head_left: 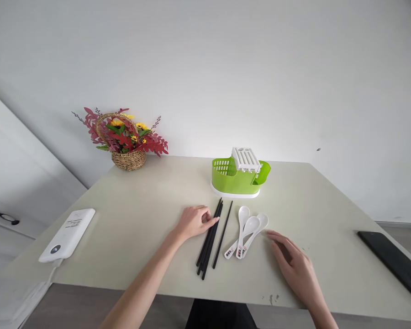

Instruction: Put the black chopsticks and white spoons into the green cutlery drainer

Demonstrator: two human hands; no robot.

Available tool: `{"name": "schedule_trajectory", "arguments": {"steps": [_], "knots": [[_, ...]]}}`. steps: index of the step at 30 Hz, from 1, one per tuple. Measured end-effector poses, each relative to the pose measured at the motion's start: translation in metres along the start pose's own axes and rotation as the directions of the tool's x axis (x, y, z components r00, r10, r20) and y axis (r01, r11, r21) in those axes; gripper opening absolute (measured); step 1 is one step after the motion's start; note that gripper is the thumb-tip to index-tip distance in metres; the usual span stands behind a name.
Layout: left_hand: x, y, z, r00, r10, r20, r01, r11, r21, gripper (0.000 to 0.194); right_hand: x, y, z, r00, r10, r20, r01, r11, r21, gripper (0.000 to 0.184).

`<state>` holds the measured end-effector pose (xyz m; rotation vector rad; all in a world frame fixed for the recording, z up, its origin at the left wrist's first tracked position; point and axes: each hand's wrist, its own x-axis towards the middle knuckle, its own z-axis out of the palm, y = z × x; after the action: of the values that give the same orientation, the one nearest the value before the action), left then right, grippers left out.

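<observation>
Several black chopsticks [210, 242] lie bunched lengthwise on the table, and a single chopstick [223, 233] lies apart just to their right. My left hand [194, 221] rests at the left of the bunch, its fingers loosely curled and its thumb tip touching the chopsticks, with a gap showing between thumb and forefinger. Three white spoons [251, 225] with printed handle ends overlap one another, bowls pointing away from me. To their right my right hand [294, 265] lies on the table, thumb and fingers apart, nothing in it. Its fingertips are close to one spoon's bowl.
Behind the chopsticks stands a green cutlery caddy [231, 183] with a white slotted top [246, 160]. A wicker basket of flowers [128, 160] is at the back left. A white power bank [68, 235] with a cable sits left, a black phone [393, 262] right.
</observation>
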<state>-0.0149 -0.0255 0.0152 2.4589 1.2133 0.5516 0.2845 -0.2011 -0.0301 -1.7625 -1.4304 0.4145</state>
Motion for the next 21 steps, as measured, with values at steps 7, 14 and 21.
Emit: {"name": "schedule_trajectory", "arguments": {"steps": [7, 14, 21], "knots": [[0.0001, -0.0014, 0.0038, 1.0, 0.005, -0.027, -0.005, 1.0, 0.002, 0.031, 0.0001, 0.0027, 0.0005, 0.998, 0.046, 0.03, -0.046, 0.999, 0.004, 0.033], [-0.0006, -0.0008, 0.007, 0.998, 0.02, -0.062, -0.018, 0.999, 0.039, 0.023, 0.0002, 0.0003, -0.0008, 0.999, 0.018, 0.027, -0.018, 1.0, -0.008, 0.033], [0.0, -0.0013, 0.0085, 0.998, 0.003, -0.06, -0.001, 0.999, 0.039, 0.023, 0.0003, -0.0008, -0.0019, 0.999, 0.04, 0.024, -0.04, 0.999, -0.014, 0.032]]}}
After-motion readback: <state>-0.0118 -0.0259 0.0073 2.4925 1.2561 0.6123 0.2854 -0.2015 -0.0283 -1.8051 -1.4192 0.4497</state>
